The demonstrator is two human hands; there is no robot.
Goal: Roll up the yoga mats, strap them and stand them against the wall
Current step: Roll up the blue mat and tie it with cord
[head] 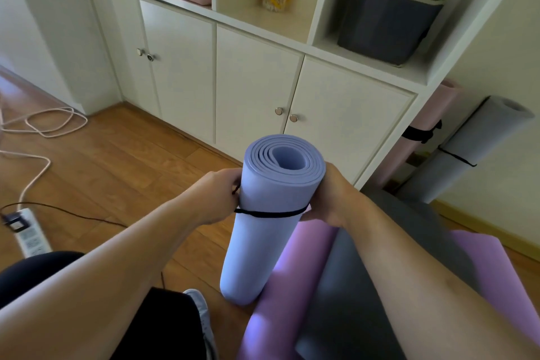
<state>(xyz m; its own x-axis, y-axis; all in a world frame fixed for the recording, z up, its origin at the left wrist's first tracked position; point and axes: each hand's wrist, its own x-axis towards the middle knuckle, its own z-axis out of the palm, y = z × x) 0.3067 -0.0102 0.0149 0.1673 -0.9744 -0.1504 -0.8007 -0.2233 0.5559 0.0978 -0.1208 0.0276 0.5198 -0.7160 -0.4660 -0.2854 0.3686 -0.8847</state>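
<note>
A rolled blue yoga mat (263, 231) stands upright on the wooden floor in the middle of the view. A thin black strap (271, 214) circles it near the top. My left hand (217, 196) grips the roll's left side, where the strap's end sticks out by my fingers. On the right side my right hand (327, 199) holds the roll at strap height. A pink rolled mat (423, 128) and a grey rolled mat (467, 152), each with a black strap, lean against the wall at the right.
Purple (277, 295) and dark grey (356, 286) mats lie spread on the floor at bottom right. A white cabinet (254, 82) with open shelves stands ahead. Cables (43, 123) and a power strip (30, 235) lie on the floor at the left. My knee and shoe show below.
</note>
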